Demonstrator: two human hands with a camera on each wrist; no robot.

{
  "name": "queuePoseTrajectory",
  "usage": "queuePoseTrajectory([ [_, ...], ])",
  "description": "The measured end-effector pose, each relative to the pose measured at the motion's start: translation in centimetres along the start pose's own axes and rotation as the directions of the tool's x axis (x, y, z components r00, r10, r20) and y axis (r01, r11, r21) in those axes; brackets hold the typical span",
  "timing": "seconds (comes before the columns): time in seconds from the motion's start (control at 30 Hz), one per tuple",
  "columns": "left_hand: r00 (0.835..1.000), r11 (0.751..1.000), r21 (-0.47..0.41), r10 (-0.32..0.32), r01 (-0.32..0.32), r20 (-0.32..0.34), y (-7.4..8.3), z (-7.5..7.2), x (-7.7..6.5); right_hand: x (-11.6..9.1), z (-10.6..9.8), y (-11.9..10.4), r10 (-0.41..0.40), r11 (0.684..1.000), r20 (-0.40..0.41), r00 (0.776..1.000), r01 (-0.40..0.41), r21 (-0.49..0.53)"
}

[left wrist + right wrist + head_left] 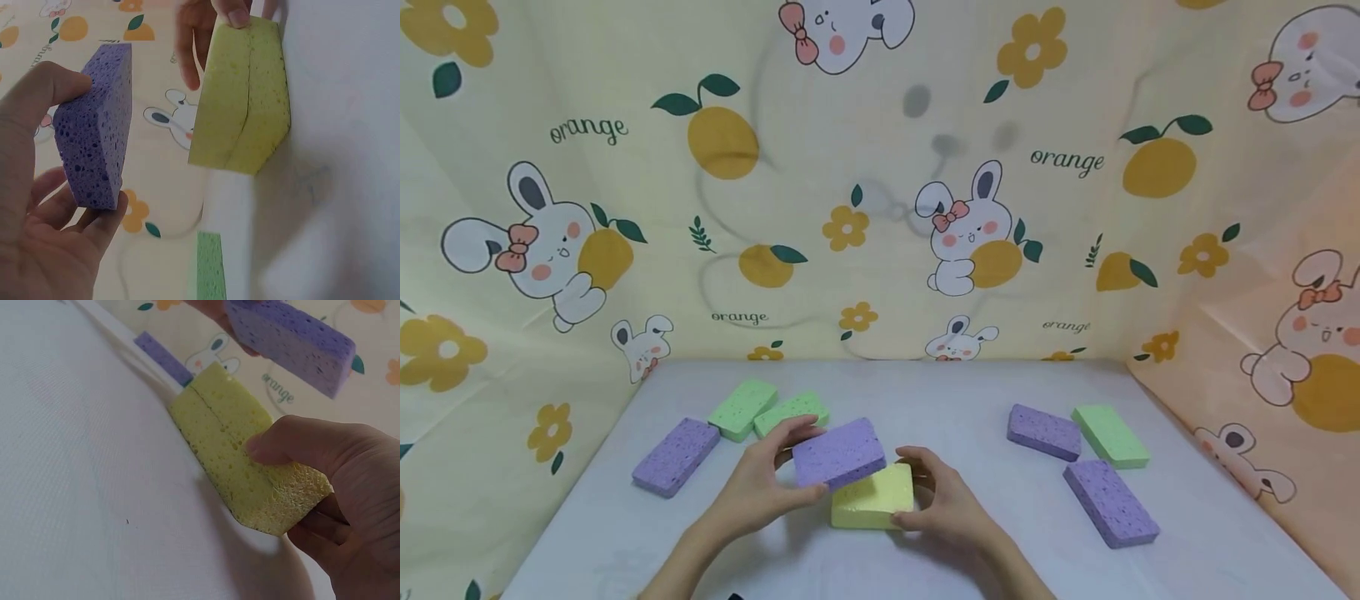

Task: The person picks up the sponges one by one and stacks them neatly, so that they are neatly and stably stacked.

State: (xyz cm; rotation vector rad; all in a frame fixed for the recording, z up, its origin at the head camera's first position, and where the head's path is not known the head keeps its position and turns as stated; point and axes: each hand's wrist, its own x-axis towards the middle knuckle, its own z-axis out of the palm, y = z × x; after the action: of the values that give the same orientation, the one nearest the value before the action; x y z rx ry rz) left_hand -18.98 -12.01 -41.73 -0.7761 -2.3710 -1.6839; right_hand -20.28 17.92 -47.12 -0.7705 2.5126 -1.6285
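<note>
My left hand (767, 479) holds a purple sponge (841, 452) tilted in the air, thumb on the near edge and fingers behind. It overlaps the back left part of the yellow sponges (872, 498) in the head view. These yellow sponges lie stacked flat on the table, and a dark seam runs along their side in both wrist views. With thumb in front and fingers at the back, my right hand (951, 504) grips the right end of the yellow stack. In the left wrist view the purple sponge (97, 128) stands apart from the yellow stack (240, 94).
At the left lie a purple sponge (676, 457) and two green sponges (743, 408), (793, 412) close together. On the right are two purple sponges (1043, 432), (1111, 503) and a green sponge (1111, 436). A printed curtain (880, 250) surrounds the white table (940, 392).
</note>
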Motion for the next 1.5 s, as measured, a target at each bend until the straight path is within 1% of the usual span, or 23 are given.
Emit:
queuePoseTrajectory([
  [0.2,0.996,0.998,-0.034,0.053,-0.051,0.077,-0.4,1.2,1.0,0.0,0.1,0.1,-0.002,1.000,0.007,1.000,0.002,-0.006],
  [0.33,0.992,0.998,-0.029,0.062,-0.059,0.110,-0.6,1.8,1.4,0.1,0.2,0.0,-0.021,1.000,0.000,1.000,0.021,0.001],
  [0.43,0.990,0.998,-0.027,0.058,-0.055,0.125,-0.6,2.0,1.6,0.1,0.2,-0.1,-0.031,1.000,-0.001,1.000,0.031,0.007],
  [0.57,0.989,0.999,-0.021,0.049,-0.046,0.141,-0.7,2.0,1.9,0.1,0.1,-0.1,-0.022,1.000,0.001,1.000,0.022,0.011],
  [0.8,0.984,0.996,-0.041,0.079,-0.074,0.160,-1.2,2.2,2.2,0.2,0.1,-0.1,-0.030,0.999,-0.005,1.000,0.030,0.026],
  [0.93,0.983,0.997,-0.046,0.067,-0.060,0.173,-1.4,2.4,2.3,0.2,0.1,-0.1,-0.025,0.999,-0.004,1.000,0.025,0.023],
  [1.17,0.978,0.999,-0.049,0.018,-0.008,0.206,-1.4,2.7,2.3,0.1,0.1,-0.2,-0.016,1.000,-0.003,1.000,0.016,0.015],
  [1.27,0.974,0.999,-0.040,0.009,0.001,0.228,-1.5,2.7,2.2,0.1,0.1,-0.1,-0.017,0.999,-0.005,1.000,0.017,0.028],
  [1.37,0.966,1.000,-0.029,0.014,-0.007,0.258,-1.9,2.7,2.2,0.2,0.1,-0.1,-0.025,0.998,-0.003,1.000,0.025,0.049],
  [1.5,0.955,0.999,-0.039,0.024,-0.013,0.295,-2.4,2.7,2.2,0.1,0.0,0.0,-0.023,0.998,0.003,1.000,0.023,0.066],
])
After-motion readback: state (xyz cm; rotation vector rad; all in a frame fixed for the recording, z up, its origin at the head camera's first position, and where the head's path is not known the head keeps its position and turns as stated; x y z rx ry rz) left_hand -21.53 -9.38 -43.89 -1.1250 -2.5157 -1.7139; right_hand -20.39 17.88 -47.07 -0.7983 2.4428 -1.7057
